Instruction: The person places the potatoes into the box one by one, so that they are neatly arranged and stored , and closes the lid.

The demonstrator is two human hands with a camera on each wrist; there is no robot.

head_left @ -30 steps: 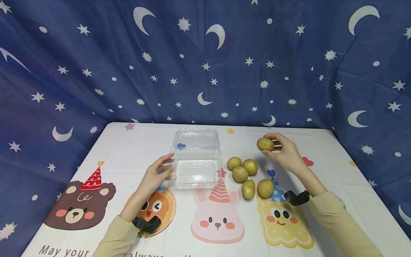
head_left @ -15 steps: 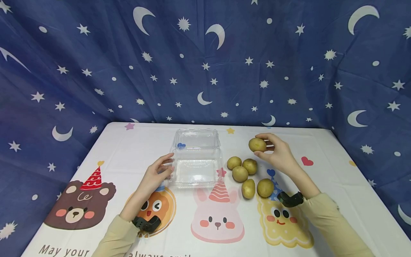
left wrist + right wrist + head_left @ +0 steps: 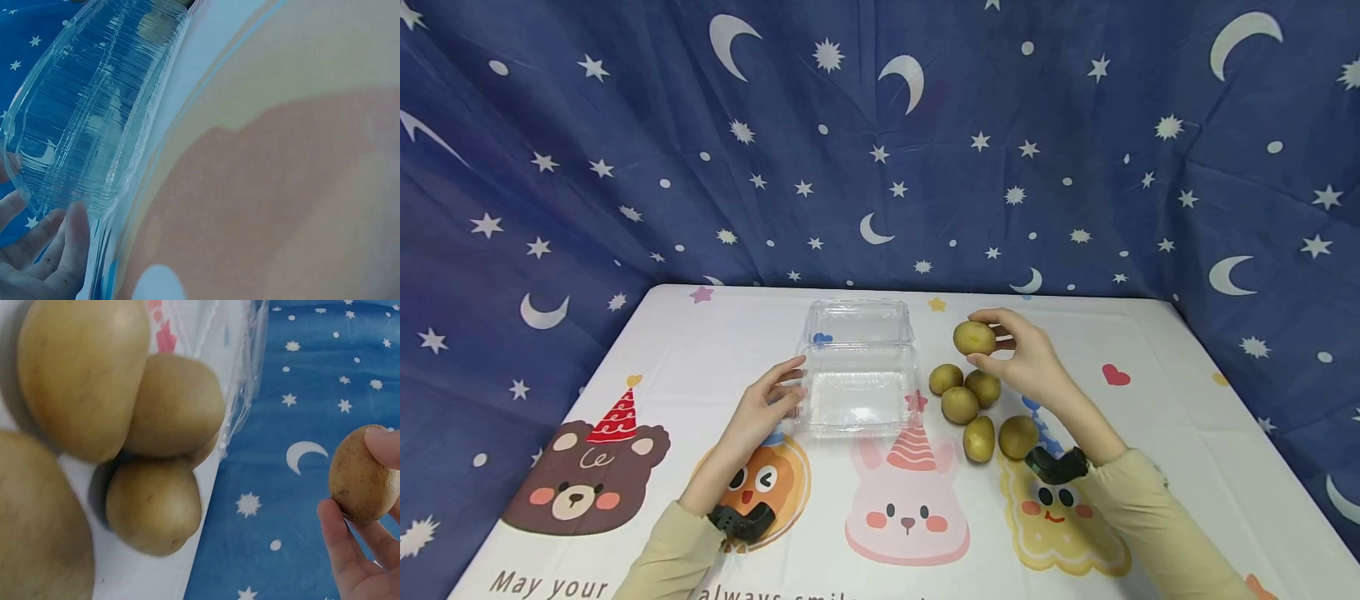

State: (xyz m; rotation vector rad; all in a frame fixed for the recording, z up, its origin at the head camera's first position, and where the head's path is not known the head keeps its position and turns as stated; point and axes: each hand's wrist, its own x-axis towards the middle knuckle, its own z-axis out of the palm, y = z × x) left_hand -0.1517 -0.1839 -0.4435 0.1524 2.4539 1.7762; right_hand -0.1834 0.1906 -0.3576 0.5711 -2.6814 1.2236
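My right hand (image 3: 1021,352) pinches a potato (image 3: 974,338) between thumb and fingers, close over the far side of the potato pile. In the right wrist view that same potato (image 3: 362,475) shows against the blue cloth. My left hand (image 3: 762,410) touches the left side of a clear plastic clamshell container (image 3: 859,400), thumb and fingertips spread along its edge. The container's lid (image 3: 859,323) lies folded back, and nothing is inside. In the left wrist view, fingertips (image 3: 76,215) rest right at the container's end wall (image 3: 81,194).
Several potatoes (image 3: 959,405) lie just right of the container, some touching, with a pair (image 3: 979,440) nearer the front. A white tablecloth (image 3: 640,333) with cartoon animals covers the table. Behind it hangs a blue curtain (image 3: 955,192) with moons and stars.
My right hand has carried the potato left, from the far right of the pile towards the container. My left hand stays at the container's edge.
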